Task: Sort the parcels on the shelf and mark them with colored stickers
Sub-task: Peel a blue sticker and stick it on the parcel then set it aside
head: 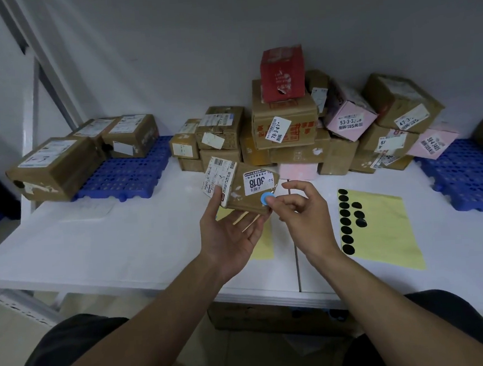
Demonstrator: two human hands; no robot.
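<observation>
Parcel (243, 188) sits raised above the white shelf (124, 249), in front of the stacked boxes (285, 127). Its long axis runs left to right, the right end dipped a little, and its 3018 label faces me. Left hand (227, 236) holds it — thumb on the label side, fingers underneath. Right hand (303, 212) presses its thumb tip on a blue sticker (264, 199) at the parcel's near right corner, its other fingers curled.

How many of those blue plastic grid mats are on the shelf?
2. The left mat lies partly under brown boxes; the right mat sits at the far right edge. The parcel pile may hide others.
</observation>
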